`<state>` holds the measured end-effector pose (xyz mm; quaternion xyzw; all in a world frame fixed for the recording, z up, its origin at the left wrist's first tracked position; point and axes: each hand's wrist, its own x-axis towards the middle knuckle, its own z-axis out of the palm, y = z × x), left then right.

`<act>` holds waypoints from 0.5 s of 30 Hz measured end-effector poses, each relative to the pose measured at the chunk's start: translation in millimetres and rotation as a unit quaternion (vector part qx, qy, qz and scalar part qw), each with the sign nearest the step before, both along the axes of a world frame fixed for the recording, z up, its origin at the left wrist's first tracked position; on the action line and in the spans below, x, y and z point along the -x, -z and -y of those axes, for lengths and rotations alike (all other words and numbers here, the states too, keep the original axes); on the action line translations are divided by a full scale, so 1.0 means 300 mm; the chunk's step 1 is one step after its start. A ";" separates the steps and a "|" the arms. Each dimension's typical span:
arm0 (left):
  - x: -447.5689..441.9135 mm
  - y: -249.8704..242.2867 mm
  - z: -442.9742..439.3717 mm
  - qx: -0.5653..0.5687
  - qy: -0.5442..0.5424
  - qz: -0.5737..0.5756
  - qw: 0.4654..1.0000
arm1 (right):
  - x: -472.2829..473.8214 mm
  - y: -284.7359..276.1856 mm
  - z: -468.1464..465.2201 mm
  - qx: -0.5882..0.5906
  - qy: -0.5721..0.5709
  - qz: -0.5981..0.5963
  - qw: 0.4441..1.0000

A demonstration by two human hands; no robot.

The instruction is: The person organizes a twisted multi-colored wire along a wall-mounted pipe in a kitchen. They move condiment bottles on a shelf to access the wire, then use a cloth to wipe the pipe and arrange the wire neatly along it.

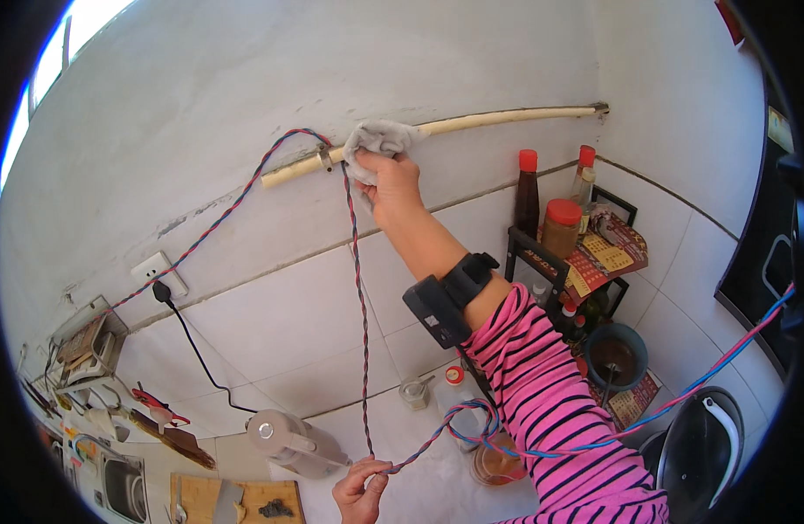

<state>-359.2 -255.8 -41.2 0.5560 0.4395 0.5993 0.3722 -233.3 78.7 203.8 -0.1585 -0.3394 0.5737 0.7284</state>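
My right hand [395, 187] grips a crumpled whitish cloth [379, 141] around a cream-coloured pipe [507, 120] fixed along the wall. Just left of the cloth, a metal pipe clamp [325, 158] holds the pipe. A twisted red-and-blue electrical wire [358, 275] comes down from behind the pipe beside that hand. Low in the view, my left hand [361, 490] pinches this wire between thumb and fingers. From there the wire runs right in a loose loop and crosses over my striped right sleeve [572, 419].
A black plug [162, 292] sits in the wall socket [158, 272]. Below stand an electric kettle [294, 442] and a wooden cutting board [245, 501] with a knife [228, 503]. Right of my arm, a black rack [536, 259] carries bottles and a red-lidded jar [562, 229]. A black pan [690, 452] stands lower right.
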 end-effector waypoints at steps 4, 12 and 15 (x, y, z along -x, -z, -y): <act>-0.007 -0.013 0.009 0.002 -0.007 0.017 1.000 | -0.023 -0.024 -0.006 0.042 -0.021 0.036 0.998; 0.013 -0.025 0.023 -0.025 -0.019 0.008 0.999 | -0.086 -0.008 0.039 0.031 -0.146 -0.123 0.981; 0.024 -0.021 0.031 -0.030 -0.030 0.002 0.999 | -0.084 0.009 0.072 -0.066 -0.012 -0.031 0.997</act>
